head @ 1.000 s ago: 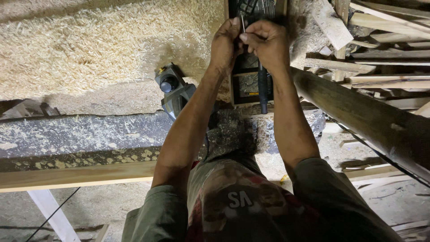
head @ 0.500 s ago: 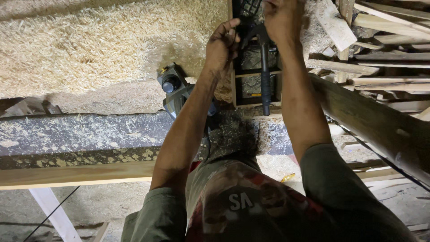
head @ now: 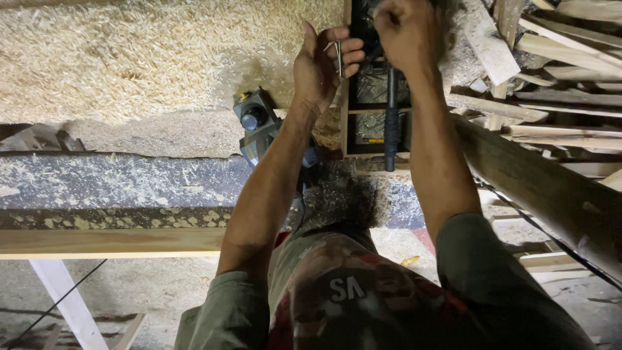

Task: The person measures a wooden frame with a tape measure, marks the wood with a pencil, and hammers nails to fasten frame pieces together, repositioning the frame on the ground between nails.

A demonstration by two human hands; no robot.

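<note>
My left hand (head: 321,65) is raised with a few thin metal nails (head: 338,55) pinched between thumb and fingers. My right hand (head: 405,29) reaches further away, fingers closed over the far end of a wooden compartment box (head: 350,123); what it grips is hidden. A hammer with a dark handle (head: 391,126) lies lengthwise in the box, just below my right hand. A grey power tool (head: 256,123) rests on the floor, beside my left forearm.
A big heap of wood shavings (head: 149,58) fills the upper left. Offcuts of timber (head: 557,58) are piled at the right, with a long beam (head: 544,188) slanting down. A light plank (head: 110,241) and a white leg (head: 65,301) cross the lower left.
Both hands have parted: the right one moved further away over the box, while the left one drew back and turned palm up with the nails.
</note>
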